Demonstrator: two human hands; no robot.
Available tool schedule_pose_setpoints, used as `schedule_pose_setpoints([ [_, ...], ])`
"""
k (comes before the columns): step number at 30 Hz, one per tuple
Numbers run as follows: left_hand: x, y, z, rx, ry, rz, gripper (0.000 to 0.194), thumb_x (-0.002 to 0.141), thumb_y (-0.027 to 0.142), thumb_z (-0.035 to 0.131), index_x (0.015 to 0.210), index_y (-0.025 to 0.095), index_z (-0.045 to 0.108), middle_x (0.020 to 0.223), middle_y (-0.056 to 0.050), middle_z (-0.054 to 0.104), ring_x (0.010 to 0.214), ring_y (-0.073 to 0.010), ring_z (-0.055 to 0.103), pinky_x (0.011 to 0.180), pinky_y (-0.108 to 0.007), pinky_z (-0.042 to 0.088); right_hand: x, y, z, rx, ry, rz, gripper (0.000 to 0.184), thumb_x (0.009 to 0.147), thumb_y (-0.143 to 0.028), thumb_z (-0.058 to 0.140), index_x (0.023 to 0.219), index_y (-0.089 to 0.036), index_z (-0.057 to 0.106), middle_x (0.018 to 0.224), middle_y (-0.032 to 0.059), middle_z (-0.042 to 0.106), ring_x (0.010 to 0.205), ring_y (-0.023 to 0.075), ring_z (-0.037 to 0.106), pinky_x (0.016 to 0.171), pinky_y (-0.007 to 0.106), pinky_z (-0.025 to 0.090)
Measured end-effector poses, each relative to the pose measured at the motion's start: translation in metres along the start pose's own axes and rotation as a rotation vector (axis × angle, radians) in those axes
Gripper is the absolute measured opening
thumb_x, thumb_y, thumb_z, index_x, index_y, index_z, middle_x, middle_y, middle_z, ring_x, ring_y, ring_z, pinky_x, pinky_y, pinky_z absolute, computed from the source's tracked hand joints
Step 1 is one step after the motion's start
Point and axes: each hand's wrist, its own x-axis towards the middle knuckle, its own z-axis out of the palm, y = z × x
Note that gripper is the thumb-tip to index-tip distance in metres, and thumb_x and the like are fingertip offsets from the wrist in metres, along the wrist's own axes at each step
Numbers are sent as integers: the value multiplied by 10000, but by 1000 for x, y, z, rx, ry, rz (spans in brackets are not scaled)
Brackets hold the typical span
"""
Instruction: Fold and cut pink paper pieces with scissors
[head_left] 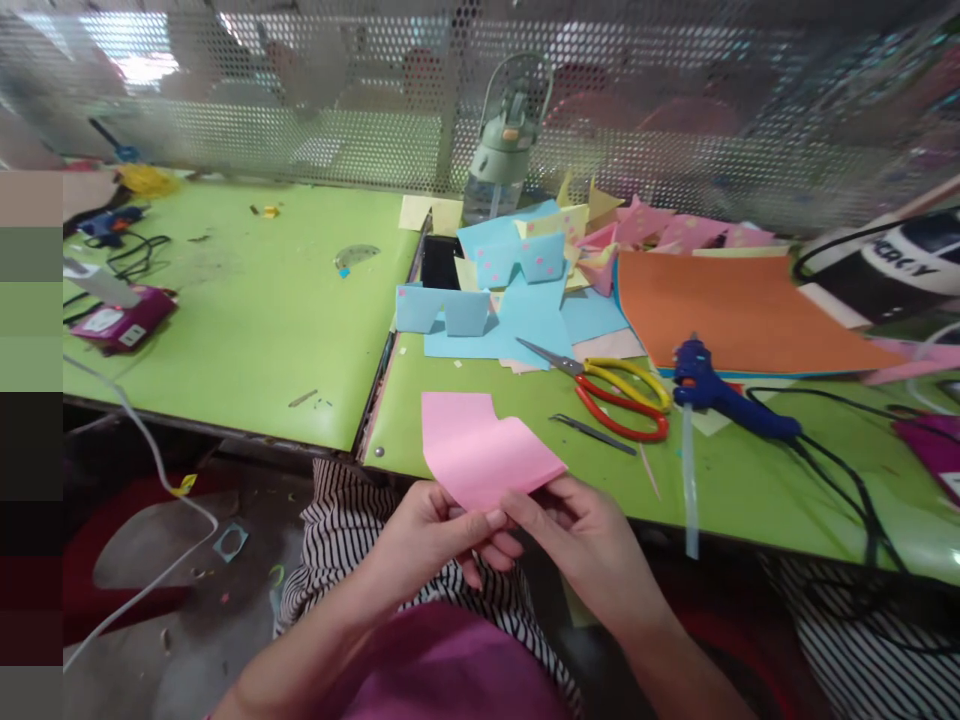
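Big green desk (247,300) up front; orange sheet (731,310) lies farther back, probably to free the near edge; pink paper (480,455) is over that edge, left hand (420,532) and right hand (600,550) pinching its low side, I'd guess to steady it; glue gun (739,405), scissors (576,370), tweezers (594,434) sit rightward, likely for easy reach.

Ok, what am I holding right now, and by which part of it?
Pink paper, pinched along its near edge by the fingers of your left hand and right hand.
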Motion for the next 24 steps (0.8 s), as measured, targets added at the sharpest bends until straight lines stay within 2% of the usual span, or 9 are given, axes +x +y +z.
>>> schedule_pose_setpoints([
  [4, -2, -1, 0, -19, -12, -40, 434, 700, 507, 778, 825, 94, 736, 713, -111, 747, 572, -134, 683, 429, -156, 481, 1, -6, -6, 26, 21, -1, 340, 718, -524, 727, 764, -188, 699, 734, 33, 720, 695, 179, 659, 619, 262, 533],
  [6, -3, 0, 1, -14, -3, -53, 433, 687, 505, 789, 812, 94, 734, 705, -108, 746, 574, -130, 682, 431, -152, 481, 1, -8, -9, 25, 39, 12, 331, 714, -524, 727, 717, -194, 696, 680, 14, 702, 633, 153, 632, 584, 248, 509],
  [9, -6, 1, 3, 26, 25, -64, 417, 682, 489, 799, 815, 99, 739, 716, -102, 749, 591, -123, 681, 450, -149, 486, 2, -9, -14, -3, 70, 36, 362, 691, -523, 742, 582, -193, 641, 540, -21, 610, 470, 87, 495, 455, 211, 402],
  [11, -7, 1, 4, 52, 39, -68, 404, 691, 485, 795, 813, 104, 740, 714, -96, 750, 591, -115, 677, 457, -144, 487, 3, -8, -18, -12, 54, 59, 380, 670, -524, 758, 548, -191, 622, 517, -27, 584, 431, 66, 430, 404, 201, 325],
  [16, -9, 7, 3, 77, 4, -90, 398, 708, 492, 782, 787, 105, 731, 701, -95, 750, 563, -112, 674, 442, -143, 482, 5, -11, -31, -67, 41, 54, 447, 701, -561, 731, 510, -187, 580, 481, -40, 535, 417, 47, 387, 394, 190, 260],
  [19, -9, 10, -2, 68, -2, -89, 407, 718, 503, 771, 788, 104, 729, 694, -95, 749, 567, -118, 682, 440, -144, 482, 5, -9, -38, -52, 68, 52, 472, 743, -605, 679, 542, -185, 605, 495, -26, 555, 416, 52, 414, 390, 192, 275],
  [22, -9, 11, -8, 65, 4, -91, 424, 710, 515, 772, 776, 99, 724, 678, -95, 744, 551, -116, 675, 442, -151, 487, 4, -6, -44, -21, 147, 24, 488, 767, -644, 633, 600, -185, 647, 510, -11, 567, 417, 64, 429, 376, 197, 285],
  [24, -9, 11, -12, 66, 6, -92, 421, 703, 508, 780, 771, 97, 720, 675, -94, 743, 543, -114, 671, 444, -153, 489, 4, -6, -46, -42, 142, -1, 509, 766, -677, 607, 661, -184, 676, 543, 2, 588, 434, 72, 442, 365, 197, 282],
])
